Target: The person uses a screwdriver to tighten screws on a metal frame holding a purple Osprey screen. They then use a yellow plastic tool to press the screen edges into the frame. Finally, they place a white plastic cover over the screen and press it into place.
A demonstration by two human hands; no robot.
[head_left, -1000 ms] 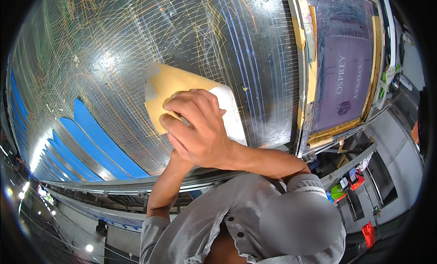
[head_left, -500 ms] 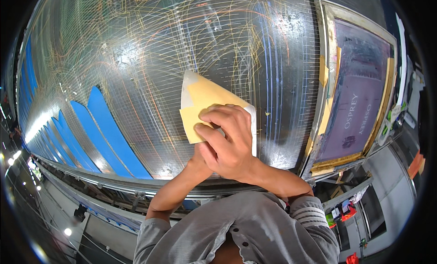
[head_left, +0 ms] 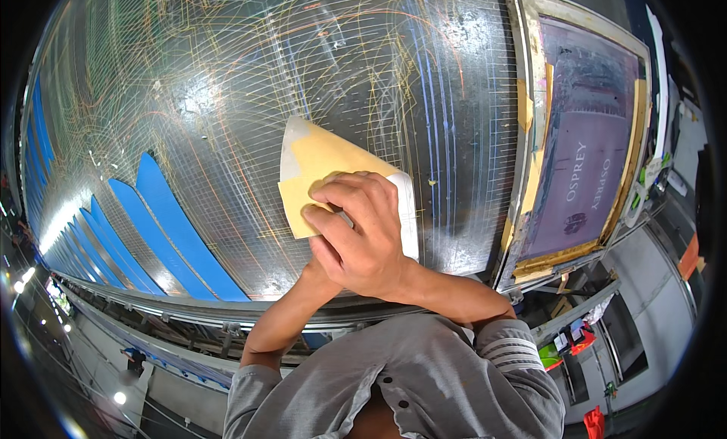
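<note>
A pale sheet (head_left: 404, 212) with a yellow, tape-like layer lies on the dark, line-marked table in front of me. Its pointed end faces away, and a squarish yellow flap (head_left: 297, 212) sticks out to the left. My right hand (head_left: 363, 231) is closed over the sheet, fingers curled and thumb pressing on the yellow flap. Beneath it is my left hand (head_left: 324, 259), mostly covered by the right one, so its fingers and grip are hidden.
Long blue strips (head_left: 178, 231) with pointed ends line the table's left side. To the right lies a framed printing screen (head_left: 522, 159) with purplish mesh. The table's metal edge (head_left: 288, 306) runs close to my body.
The whole view has shifted slightly, so the table, screen and hands all sit a little farther left. Both hands keep the same pose on the sheet.
</note>
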